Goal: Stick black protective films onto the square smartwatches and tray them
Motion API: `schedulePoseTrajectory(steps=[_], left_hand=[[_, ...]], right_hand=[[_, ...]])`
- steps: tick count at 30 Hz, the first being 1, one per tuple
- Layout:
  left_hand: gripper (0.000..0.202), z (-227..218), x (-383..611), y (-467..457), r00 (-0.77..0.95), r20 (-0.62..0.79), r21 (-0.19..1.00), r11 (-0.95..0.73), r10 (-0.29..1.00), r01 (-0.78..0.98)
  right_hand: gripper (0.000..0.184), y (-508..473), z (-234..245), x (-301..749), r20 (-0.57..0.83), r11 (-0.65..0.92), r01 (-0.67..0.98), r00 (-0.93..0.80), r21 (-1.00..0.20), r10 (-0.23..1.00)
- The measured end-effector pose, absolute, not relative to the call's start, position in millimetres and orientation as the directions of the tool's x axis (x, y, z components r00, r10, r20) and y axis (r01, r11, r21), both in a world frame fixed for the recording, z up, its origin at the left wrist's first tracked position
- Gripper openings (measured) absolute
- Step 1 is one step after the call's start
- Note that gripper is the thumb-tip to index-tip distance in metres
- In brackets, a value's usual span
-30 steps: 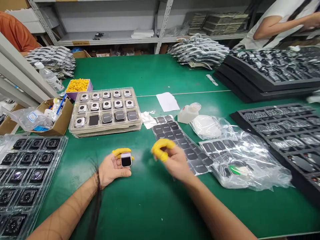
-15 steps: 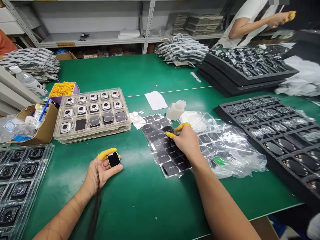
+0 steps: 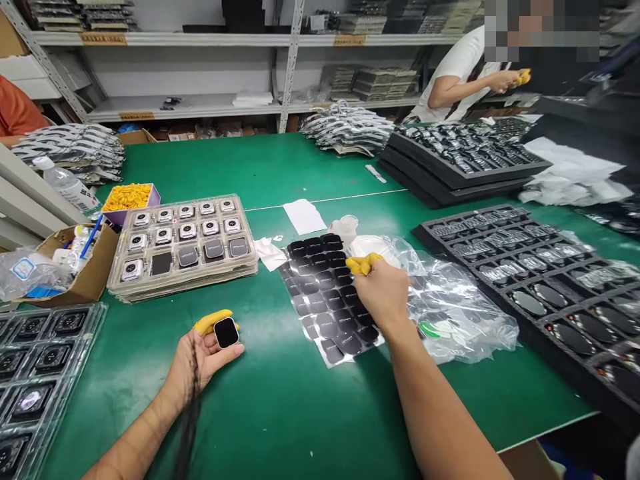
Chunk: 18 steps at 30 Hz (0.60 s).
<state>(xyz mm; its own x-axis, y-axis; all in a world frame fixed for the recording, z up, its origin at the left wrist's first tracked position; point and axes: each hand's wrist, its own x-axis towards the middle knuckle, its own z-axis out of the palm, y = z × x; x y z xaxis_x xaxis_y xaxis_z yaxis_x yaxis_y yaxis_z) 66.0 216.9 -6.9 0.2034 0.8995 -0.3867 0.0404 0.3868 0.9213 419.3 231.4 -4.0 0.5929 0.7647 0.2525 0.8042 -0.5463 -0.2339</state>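
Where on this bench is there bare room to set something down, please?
Bare green mat lies between the watch body in the left hand and the film sheet, and beyond the beige trays. Crowded right: bags, black trays.

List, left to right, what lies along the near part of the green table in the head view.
clear tray of watch bodies → left hand holding a smartwatch → sheet of black films → right hand pinching at that sheet's right side → crinkled plastic bags → black foam tray
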Motion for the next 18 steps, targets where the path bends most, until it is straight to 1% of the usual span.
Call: schedulePoseTrajectory(steps=[2, 4, 6, 9, 11, 13, 15, 18], left_hand=[[0.072, -7.2, 66.0, 217.3, 0.197, -0.395, 0.918, 0.394, 0.897, 0.045], [0.073, -7.5, 65.5, 217.6, 0.198, -0.395, 0.918, 0.391, 0.897, 0.057], [0.073, -8.7, 64.3, 218.0, 0.209, -0.387, 0.922, 0.38, 0.898, 0.073], [0.071, -12.7, 62.2, 218.7, 0.232, -0.381, 0.925, 0.371, 0.895, 0.087], [0.068, -14.9, 61.7, 218.9, 0.232, -0.381, 0.924, 0.373, 0.895, 0.082], [0.064, -14.8, 62.2, 218.4, 0.234, -0.381, 0.924, 0.373, 0.894, 0.079], [0.06, -12.2, 63.5, 217.4, 0.245, -0.372, 0.928, 0.363, 0.895, 0.08], [0.058, -7.9, 65.2, 215.7, 0.259, -0.362, 0.932, 0.356, 0.895, 0.074]], right_hand=[[0.015, 231.2, -1.5, 421.1, 0.269, -0.544, 0.795, 0.604, -0.269, 0.75], [0.017, 229.7, 6.2, 424.8, 0.314, -0.534, 0.795, 0.605, -0.288, 0.731], [0.02, 227.8, 18.2, 429.6, 0.351, -0.533, 0.808, 0.59, -0.252, 0.728], [0.023, 225.5, 38.6, 436.2, 0.344, -0.53, 0.829, 0.558, -0.18, 0.755], [0.02, 224.4, 50.8, 438.7, 0.329, -0.498, 0.845, 0.534, -0.193, 0.779], [0.016, 223.2, 61.4, 439.6, 0.336, -0.449, 0.859, 0.51, -0.246, 0.792], [0.016, 222.8, 70.4, 439.8, 0.359, -0.372, 0.867, 0.48, -0.331, 0.8], [0.012, 226.8, 78.7, 441.2, 0.363, -0.213, 0.818, 0.45, -0.534, 0.816]])
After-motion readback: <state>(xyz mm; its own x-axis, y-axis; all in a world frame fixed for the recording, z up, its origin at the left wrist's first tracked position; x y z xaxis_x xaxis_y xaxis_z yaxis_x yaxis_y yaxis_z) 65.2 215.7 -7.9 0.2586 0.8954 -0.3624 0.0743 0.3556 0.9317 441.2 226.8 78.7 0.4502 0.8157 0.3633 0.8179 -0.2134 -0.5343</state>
